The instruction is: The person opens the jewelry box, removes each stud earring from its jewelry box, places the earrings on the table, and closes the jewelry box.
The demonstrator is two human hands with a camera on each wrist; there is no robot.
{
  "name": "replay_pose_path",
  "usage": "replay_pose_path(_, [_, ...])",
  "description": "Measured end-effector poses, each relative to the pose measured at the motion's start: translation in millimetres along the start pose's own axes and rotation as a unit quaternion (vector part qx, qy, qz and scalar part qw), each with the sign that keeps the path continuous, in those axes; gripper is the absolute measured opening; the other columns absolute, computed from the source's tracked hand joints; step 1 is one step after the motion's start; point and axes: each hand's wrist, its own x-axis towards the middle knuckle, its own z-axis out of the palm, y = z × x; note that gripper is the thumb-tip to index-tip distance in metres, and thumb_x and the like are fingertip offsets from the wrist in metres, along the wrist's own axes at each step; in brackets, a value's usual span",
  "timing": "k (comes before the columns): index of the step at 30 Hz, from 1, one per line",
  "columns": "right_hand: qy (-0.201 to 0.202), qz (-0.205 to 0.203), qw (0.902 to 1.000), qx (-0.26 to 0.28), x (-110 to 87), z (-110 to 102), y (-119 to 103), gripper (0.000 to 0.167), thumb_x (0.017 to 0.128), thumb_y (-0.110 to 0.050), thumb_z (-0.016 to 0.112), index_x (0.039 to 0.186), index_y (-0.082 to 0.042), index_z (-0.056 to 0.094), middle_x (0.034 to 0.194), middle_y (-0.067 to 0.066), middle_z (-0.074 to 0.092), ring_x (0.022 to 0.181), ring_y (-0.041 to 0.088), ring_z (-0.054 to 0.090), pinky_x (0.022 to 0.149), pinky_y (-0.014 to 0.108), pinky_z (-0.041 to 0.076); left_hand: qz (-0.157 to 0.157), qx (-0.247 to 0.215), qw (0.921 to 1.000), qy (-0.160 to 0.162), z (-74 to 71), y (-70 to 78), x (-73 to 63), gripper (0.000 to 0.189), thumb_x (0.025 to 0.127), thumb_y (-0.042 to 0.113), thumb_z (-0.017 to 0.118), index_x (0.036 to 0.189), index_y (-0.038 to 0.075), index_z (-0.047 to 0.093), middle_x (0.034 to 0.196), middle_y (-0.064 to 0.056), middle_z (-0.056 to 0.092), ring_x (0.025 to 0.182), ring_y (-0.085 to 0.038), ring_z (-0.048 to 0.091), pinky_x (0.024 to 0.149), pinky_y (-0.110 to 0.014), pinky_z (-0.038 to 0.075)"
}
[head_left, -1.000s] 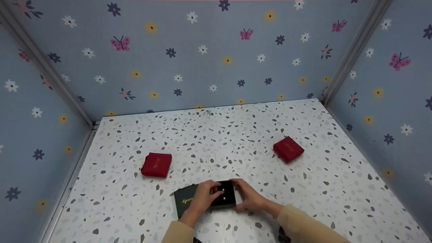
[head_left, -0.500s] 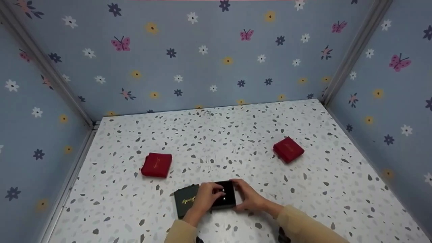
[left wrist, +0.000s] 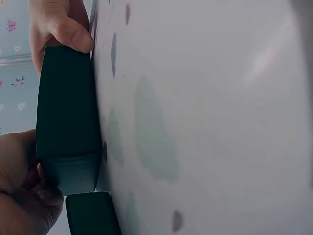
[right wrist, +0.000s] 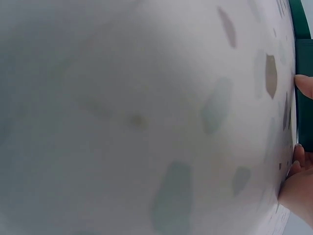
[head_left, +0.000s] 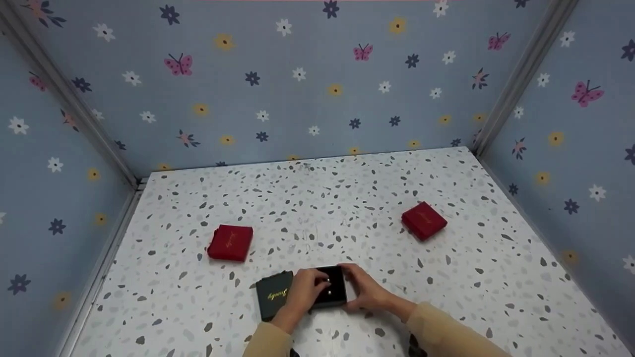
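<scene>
A dark green jewellery box base (head_left: 335, 301) with a black insert (head_left: 337, 278) lies on the speckled table. Its separate lid (head_left: 271, 297), with gold lettering, sits just to the left. Two tiny shiny pieces show in the insert; the lower shiny piece (head_left: 329, 292) is uncovered. My left hand (head_left: 303, 291) reaches over the base's left side, with thumb and forefinger pinching at the upper piece, partly hidden. My right hand (head_left: 368, 288) grips the base's right end, thumb on the near side and fingers on the far side. The left wrist view shows the green base (left wrist: 68, 105) between both hands.
A red box (head_left: 231, 242) with gold lettering stands to the left, and another red box (head_left: 424, 220) to the right, farther back. Blue flowered panels (head_left: 307, 89) enclose the table at the back and both sides.
My left hand has shifted slightly to the right, baring more of the lid's gold lettering. The right hand and the base stay in place.
</scene>
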Motion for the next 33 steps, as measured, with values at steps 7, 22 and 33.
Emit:
replay_pose_path(7, [0.002,-0.007,1.0000,-0.005,-0.1,0.1,1.6,0.091,0.058,-0.011,0.079,0.132,-0.006,0.028,0.124,0.004,0.040,0.109,0.017,0.041,0.095,0.031,0.032,-0.003,0.006,1.0000,0.006,0.8,1.5,-0.5,0.008,0.073,0.007,0.070,0.080,0.005,0.071,0.079,-0.003,0.066,0.076,-0.015,0.061,0.067,-0.028,0.047])
replay_pose_path(22, [0.008,-0.050,0.9984,0.023,-4.8,-4.9,-27.4,0.085,0.056,0.008,0.075,0.127,0.008,0.028,0.119,0.019,0.041,0.102,0.033,0.042,0.090,0.037,0.035,-0.003,-0.003,0.9995,0.032,2.7,-0.7,1.2,0.006,0.073,0.005,0.069,0.078,0.005,0.072,0.077,-0.002,0.067,0.077,-0.017,0.062,0.069,-0.029,0.048])
replay_pose_path(33, [0.005,-0.031,0.9995,0.002,-1.4,0.9,3.1,0.090,0.058,-0.009,0.079,0.132,-0.005,0.028,0.122,0.004,0.041,0.106,0.017,0.041,0.093,0.031,0.033,-0.009,-0.009,0.9992,0.039,3.5,0.7,2.3,0.007,0.072,0.011,0.071,0.074,0.004,0.071,0.072,-0.001,0.066,0.071,-0.016,0.062,0.064,-0.027,0.048])
